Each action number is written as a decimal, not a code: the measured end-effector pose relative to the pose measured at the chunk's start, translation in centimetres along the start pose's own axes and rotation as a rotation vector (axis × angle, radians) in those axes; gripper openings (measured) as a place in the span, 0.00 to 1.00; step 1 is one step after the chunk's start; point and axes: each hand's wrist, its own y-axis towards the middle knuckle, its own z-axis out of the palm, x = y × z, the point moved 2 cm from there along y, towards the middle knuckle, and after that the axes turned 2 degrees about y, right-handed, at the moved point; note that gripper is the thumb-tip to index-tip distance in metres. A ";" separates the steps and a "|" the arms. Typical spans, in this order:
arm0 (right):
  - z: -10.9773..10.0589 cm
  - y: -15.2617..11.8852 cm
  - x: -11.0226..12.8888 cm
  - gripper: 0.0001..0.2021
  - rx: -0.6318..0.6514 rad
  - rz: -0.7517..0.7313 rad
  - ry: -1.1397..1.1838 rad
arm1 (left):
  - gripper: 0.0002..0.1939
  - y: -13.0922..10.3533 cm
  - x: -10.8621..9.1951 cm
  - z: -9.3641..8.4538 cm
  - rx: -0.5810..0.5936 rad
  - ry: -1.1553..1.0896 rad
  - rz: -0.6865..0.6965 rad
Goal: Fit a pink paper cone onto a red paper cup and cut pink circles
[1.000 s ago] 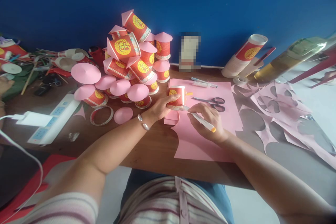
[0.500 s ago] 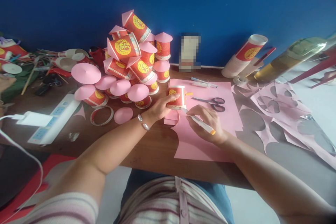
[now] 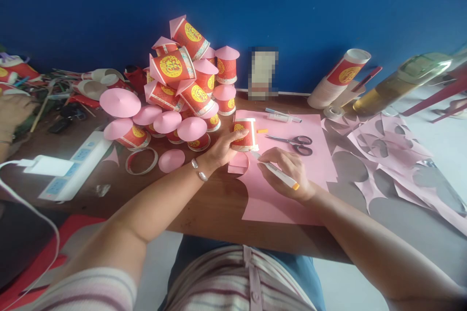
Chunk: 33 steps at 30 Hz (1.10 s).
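My left hand (image 3: 223, 149) is wrapped round a red paper cup (image 3: 243, 135) with a yellow emblem and a pale strip along one side. In my right hand (image 3: 286, 171) is a white glue pen (image 3: 280, 175) with an orange end, its tip close to the cup's lower rim. Below both lies a pink paper sheet (image 3: 288, 209). Dark-handled scissors (image 3: 302, 146) rest on it, with a small orange cap (image 3: 262, 131) and a clear-and-white pen (image 3: 279, 117) beyond.
Red cups with pink cone tops (image 3: 195, 129) are piled left of centre. A power strip (image 3: 73, 167) lies further left, near another person's hand (image 3: 16, 114). Pink paper scraps (image 3: 370, 187), stacked cups (image 3: 324, 92) and a bottle (image 3: 383, 87) occupy the right.
The pen in my right hand has shifted very slightly down beside the cup's rim. At the far left, the other person's hand has come further into view.
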 end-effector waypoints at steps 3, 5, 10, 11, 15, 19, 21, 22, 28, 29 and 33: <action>0.0 -0.1 -0.1 0.07 0.006 0.011 0.005 | 0.14 0.0 -0.1 0.2 -0.021 -0.004 0.006; 0.0 -0.1 -0.2 0.08 0.002 0.014 0.004 | 0.15 0.0 -0.1 0.2 -0.031 -0.007 -0.009; 0.0 -0.3 -0.4 0.07 -0.005 0.025 -0.011 | 0.14 0.0 0.1 -0.1 -0.046 0.009 0.008; 0.0 -0.3 -0.5 0.06 -0.002 0.026 -0.016 | 0.14 0.0 0.1 -0.1 -0.048 0.014 0.016; 0.0 -0.2 -0.4 0.06 -0.003 0.022 -0.008 | 0.13 0.0 0.2 -0.1 -0.035 0.004 0.022; 0.1 -0.1 -0.3 0.06 0.010 0.028 0.003 | 0.15 0.0 0.3 -0.1 -0.028 -0.003 0.012; 0.1 -0.1 -0.3 0.06 0.023 0.033 0.008 | 0.17 0.0 0.3 -0.1 -0.046 0.013 0.023; 0.1 -0.1 -0.2 0.06 0.024 0.032 0.011 | 0.17 0.1 0.2 -0.1 -0.050 0.018 0.031; 0.0 -0.3 -0.1 0.07 -0.012 0.009 0.034 | 0.18 0.3 0.2 -0.1 0.015 -0.086 -0.013; -0.1 -0.3 -0.2 0.08 -0.020 0.008 0.033 | 0.17 0.3 0.2 -0.1 0.009 -0.110 -0.012; -0.1 -0.3 -0.3 0.11 -0.046 -0.022 0.013 | 0.08 0.3 0.3 -0.2 -0.061 -0.173 -0.036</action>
